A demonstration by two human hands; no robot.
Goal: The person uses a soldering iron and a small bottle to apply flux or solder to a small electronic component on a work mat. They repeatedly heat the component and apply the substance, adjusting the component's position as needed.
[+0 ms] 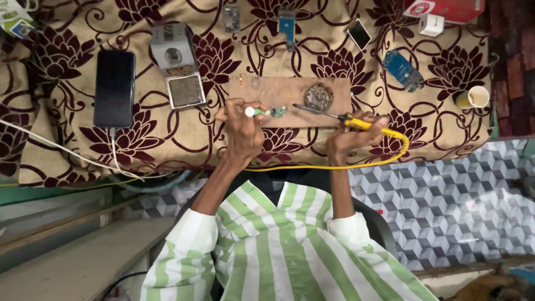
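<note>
My left hand (241,127) grips a small green-and-white tool (255,112) whose tip touches a little green circuit board (278,112) on a brown wooden block (267,89). In my right hand (351,135) is a yellow-handled soldering iron (356,121); its dark metal tip (306,108) points left toward the little board, just below a wad of metal cleaning wool (319,96) on the block. A yellow cord (334,165) runs from the iron across the table's front edge.
A black phone (114,87) on a white cable lies at the left, beside a grey square device (178,64). Small circuit boards (286,25), a blue module (403,69), another phone (358,33), a white charger (431,24) and a paper cup (477,97) lie on the floral cloth (67,145).
</note>
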